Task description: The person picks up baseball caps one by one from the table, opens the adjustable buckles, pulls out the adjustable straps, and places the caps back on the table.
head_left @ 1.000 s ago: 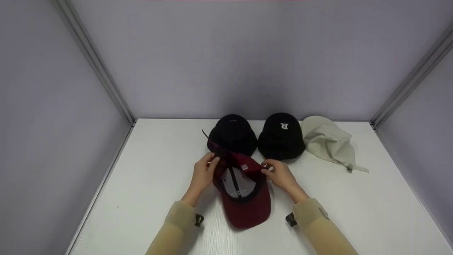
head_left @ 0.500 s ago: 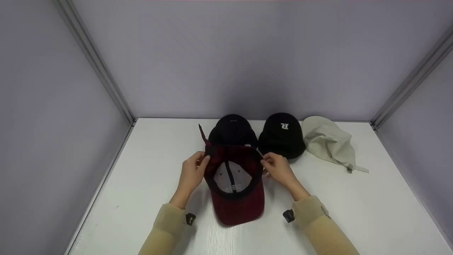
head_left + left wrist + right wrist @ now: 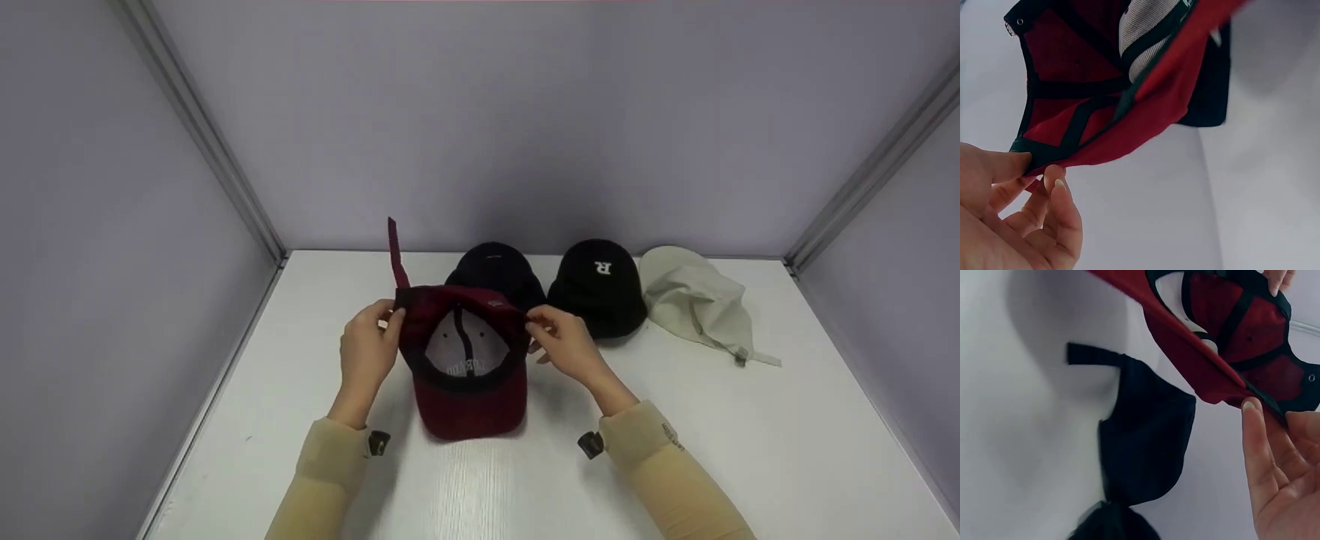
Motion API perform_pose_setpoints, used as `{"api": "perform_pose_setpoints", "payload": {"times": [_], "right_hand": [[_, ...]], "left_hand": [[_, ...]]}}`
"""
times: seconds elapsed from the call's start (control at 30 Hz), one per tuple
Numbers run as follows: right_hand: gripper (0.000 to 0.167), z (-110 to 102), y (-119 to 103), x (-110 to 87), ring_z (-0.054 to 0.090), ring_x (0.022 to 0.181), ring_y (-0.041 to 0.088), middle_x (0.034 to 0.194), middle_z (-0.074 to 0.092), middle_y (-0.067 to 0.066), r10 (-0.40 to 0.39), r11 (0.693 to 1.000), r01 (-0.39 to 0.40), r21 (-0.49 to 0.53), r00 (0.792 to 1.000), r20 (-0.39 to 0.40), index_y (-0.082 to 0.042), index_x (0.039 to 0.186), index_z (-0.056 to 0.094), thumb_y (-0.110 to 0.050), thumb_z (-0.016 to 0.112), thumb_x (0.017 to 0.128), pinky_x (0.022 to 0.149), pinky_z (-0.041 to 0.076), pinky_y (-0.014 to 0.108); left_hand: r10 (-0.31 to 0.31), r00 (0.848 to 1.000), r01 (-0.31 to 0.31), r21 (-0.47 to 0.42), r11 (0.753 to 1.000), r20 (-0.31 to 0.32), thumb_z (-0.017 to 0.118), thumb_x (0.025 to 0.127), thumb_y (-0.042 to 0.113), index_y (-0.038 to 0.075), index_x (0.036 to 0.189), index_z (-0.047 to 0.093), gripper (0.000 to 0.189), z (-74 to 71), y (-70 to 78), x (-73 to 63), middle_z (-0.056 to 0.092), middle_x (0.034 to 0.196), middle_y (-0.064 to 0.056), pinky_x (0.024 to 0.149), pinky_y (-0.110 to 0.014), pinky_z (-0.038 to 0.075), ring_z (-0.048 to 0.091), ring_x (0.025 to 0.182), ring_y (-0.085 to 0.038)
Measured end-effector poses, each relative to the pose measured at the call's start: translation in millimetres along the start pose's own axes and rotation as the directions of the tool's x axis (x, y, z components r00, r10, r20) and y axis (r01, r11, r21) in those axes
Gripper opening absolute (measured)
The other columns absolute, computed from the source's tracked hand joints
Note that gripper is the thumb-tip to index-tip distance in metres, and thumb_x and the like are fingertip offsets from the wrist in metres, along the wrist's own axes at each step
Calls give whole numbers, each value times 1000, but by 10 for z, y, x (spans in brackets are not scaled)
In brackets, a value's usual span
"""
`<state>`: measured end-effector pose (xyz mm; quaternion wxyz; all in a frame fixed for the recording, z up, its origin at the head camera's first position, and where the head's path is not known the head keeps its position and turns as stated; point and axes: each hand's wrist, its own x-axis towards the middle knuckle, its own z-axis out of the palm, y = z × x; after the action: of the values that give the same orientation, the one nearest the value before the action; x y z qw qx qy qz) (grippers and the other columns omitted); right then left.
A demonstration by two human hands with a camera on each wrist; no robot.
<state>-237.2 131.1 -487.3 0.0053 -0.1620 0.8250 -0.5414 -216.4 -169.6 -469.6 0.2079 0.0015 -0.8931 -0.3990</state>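
A dark red baseball cap (image 3: 472, 409) is held up between both hands, its inside facing the head camera and its brim toward the person. My left hand (image 3: 369, 346) pinches the cap's left back edge between thumb and fingers. On the opposite edge, my right hand (image 3: 568, 346) pinches the cap the same way. A loose red strap (image 3: 397, 253) sticks up from the left back corner. Dark tape runs along the seams inside, and a pale panel (image 3: 466, 341) backs the front. In the right wrist view the cap's red lining (image 3: 1213, 309) shows between the two hands.
Along the back of the white table (image 3: 285, 450) stand a plain black cap (image 3: 491, 268), partly hidden by the red one, and a black cap with a white R (image 3: 600, 292). A crumpled cream cap (image 3: 694, 300) lies right of them. Grey panels (image 3: 450, 127) enclose the table.
Both hands have carried the red cap leftward and a little away from the person. Its back has been spread wider, and the strap, earlier low over the black cap, now points up.
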Motion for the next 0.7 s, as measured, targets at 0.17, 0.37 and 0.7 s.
{"api": "perform_pose_setpoints", "payload": {"times": [0.17, 0.37, 0.7], "right_hand": [[14, 67, -95, 94, 69, 73, 27, 96, 68, 11, -26, 999, 27, 26, 999, -42, -4, 111, 65, -7, 57, 100, 53, 57, 34], [13, 181, -122, 192, 69, 79, 26, 101, 69, 14, -88, 993, 93, 67, 993, -73, -6, 110, 64, -5, 54, 101, 57, 58, 37], [15, 459, -83, 285, 69, 92, 33, 107, 65, 20, -150, 967, 170, 191, 982, -114, -1, 111, 61, -1, 49, 102, 66, 58, 41]], "left_hand": [[37, 997, -39, -32, 999, -64, 64, 97, 14, 5, 102, 71, 13, -105, 26, 65, 70, 92, -10, 64, -40, 55, 69, 72, -22], [101, 979, -117, -81, 990, -175, 63, 96, 8, 0, 103, 69, 12, -186, 25, 85, 67, 95, -12, 61, -32, 56, 70, 71, -22], [208, 929, -266, -158, 951, -307, 60, 95, -3, -4, 105, 67, 12, -240, -82, 48, 64, 101, -14, 62, -12, 51, 69, 77, -22]]}}
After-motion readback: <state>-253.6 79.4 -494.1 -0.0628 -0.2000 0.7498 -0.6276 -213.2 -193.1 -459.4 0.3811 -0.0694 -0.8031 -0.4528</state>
